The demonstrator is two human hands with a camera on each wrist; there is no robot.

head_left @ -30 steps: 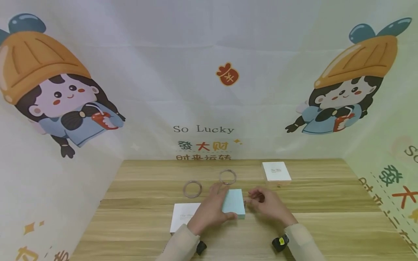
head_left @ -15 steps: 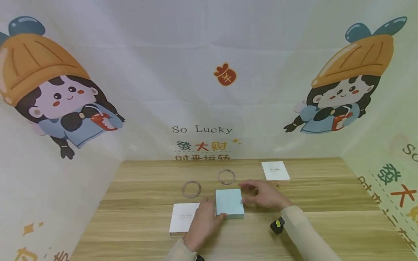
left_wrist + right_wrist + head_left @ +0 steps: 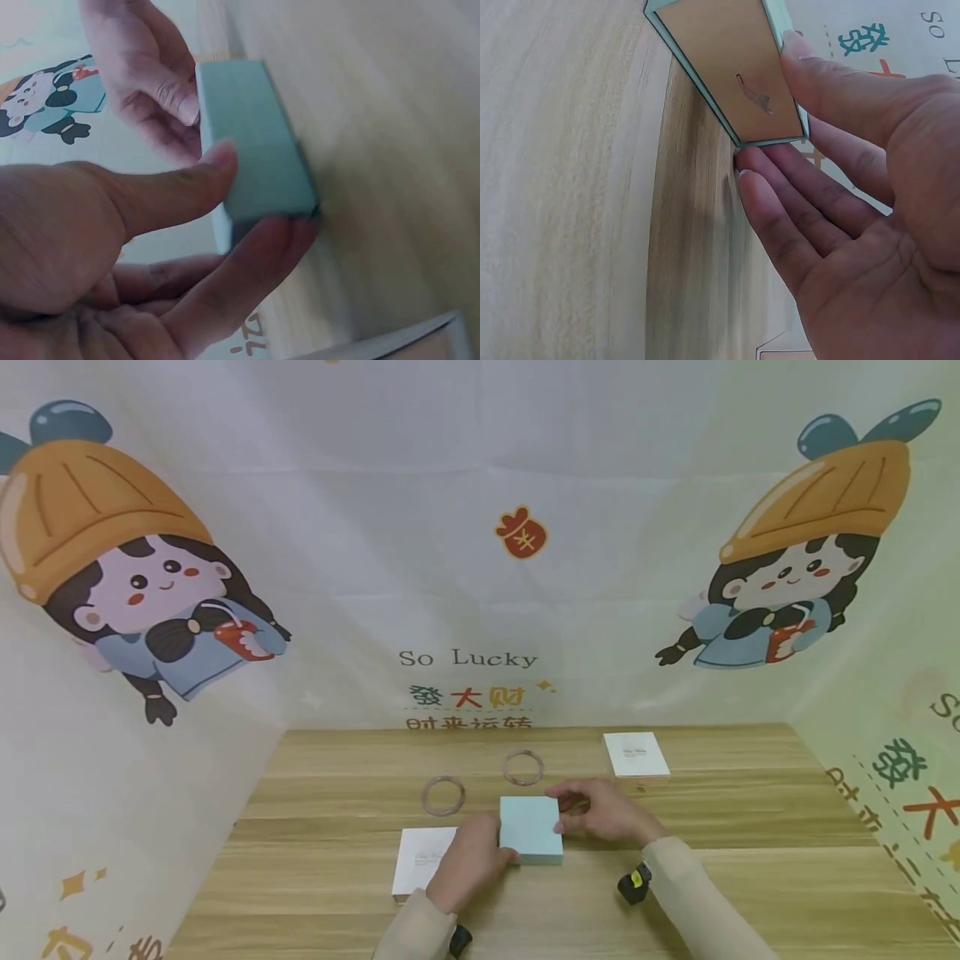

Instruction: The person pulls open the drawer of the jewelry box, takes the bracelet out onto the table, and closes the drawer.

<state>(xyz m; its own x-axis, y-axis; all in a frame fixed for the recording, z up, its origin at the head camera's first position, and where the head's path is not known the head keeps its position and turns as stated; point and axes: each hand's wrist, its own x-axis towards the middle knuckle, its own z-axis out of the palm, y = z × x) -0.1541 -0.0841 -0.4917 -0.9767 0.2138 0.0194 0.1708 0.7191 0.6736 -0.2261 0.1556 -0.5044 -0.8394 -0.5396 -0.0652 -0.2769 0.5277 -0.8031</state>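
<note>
A flat square mint-green box (image 3: 531, 828) lies in front of the person. From its left side my left hand (image 3: 468, 858) grips it, with the thumb (image 3: 221, 161) on the front face and the fingers round the left end. My right hand (image 3: 603, 810) holds the opposite side, its thumb (image 3: 799, 52) on an edge and fingertips at the far corner. In the right wrist view the box's end shows a tan panel (image 3: 712, 52) with a small ribbon pull (image 3: 755, 95). The box's underside is hidden.
A white box (image 3: 420, 856) with printed lettering stands at the left, partly behind the left hand. Another white box (image 3: 636, 754) is at the back right. Two thin bangles, one left (image 3: 443, 796) and one behind the mint box (image 3: 523, 767), lie on the wooden table (image 3: 750, 827).
My left hand has drawn back from over the mint box's top to its left side. The right hand has moved in from the right onto the box. The box stays nearly in place.
</note>
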